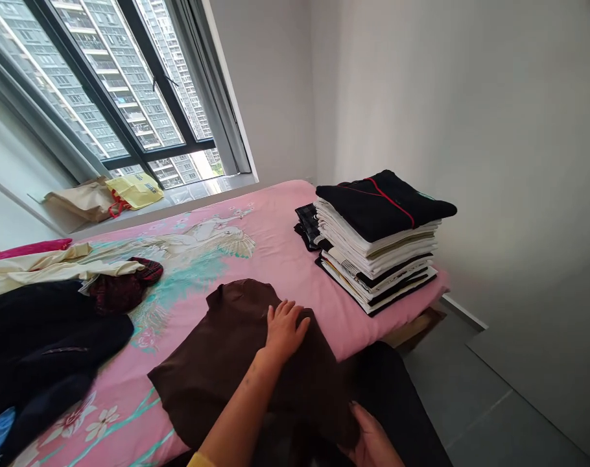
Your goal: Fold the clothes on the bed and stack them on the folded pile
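A: where's the brown shirt (222, 353)?
B: on the bed (283, 237), left hand (285, 329) spread flat on it, right hand (375, 441) pinching its edge. clothes stack (380, 250) sits farther back, to the right.

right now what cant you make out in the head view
All in the head view:
- Right hand: wrist cut off by the bottom edge.
- Brown top: part hidden under the left hand and forearm.
- Stack: upper faces of the lower clothes, hidden by those above.
- Dark garment: cut off by the left edge.
- Yellow bag: print too small to read.
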Tool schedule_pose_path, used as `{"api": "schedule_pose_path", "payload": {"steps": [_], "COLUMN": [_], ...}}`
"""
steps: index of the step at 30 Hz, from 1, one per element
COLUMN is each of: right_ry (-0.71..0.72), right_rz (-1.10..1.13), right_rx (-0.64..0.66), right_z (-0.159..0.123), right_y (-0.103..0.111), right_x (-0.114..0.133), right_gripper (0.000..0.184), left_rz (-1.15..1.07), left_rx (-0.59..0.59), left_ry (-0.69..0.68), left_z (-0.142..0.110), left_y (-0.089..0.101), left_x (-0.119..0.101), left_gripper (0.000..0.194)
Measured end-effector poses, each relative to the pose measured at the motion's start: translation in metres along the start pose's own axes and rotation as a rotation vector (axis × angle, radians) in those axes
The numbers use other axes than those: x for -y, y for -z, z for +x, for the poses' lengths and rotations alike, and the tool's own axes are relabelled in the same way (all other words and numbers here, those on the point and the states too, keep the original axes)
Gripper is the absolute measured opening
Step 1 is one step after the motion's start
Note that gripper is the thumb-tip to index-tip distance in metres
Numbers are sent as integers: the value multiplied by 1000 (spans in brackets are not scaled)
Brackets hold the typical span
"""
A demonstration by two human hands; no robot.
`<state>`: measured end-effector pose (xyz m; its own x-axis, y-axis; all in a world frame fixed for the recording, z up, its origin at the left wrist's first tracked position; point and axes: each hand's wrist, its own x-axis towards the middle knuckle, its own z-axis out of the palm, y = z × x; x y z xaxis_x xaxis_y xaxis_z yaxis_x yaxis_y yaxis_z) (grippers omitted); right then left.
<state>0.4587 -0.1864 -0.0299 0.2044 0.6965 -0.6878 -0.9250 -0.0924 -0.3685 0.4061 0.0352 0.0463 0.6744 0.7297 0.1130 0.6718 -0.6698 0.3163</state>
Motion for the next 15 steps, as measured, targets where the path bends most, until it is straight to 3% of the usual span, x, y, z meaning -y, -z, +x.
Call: {"api": "schedule_pose_path", "payload": {"steps": [4,8,11,15], "right_ry": [81,131,185,246], "right_rz": [-49,-88,-31,54], "right_rx": [-41,17,-11,-34], "right_z": [-1,-6,-8,-8], "right_y": [7,9,8,5], "right_x": [1,8,11,9], "right_gripper": [34,37,35,27], "left_rz": [-19,-120,-319,-872], "left_rx": [88,91,-27,-312], "left_ry": [64,59,75,266], "left_z": [31,37,13,-59], "left_y": [-11,5,29,45], "left_x": [-31,-27,1,58], "left_gripper": [28,13,19,22]}}
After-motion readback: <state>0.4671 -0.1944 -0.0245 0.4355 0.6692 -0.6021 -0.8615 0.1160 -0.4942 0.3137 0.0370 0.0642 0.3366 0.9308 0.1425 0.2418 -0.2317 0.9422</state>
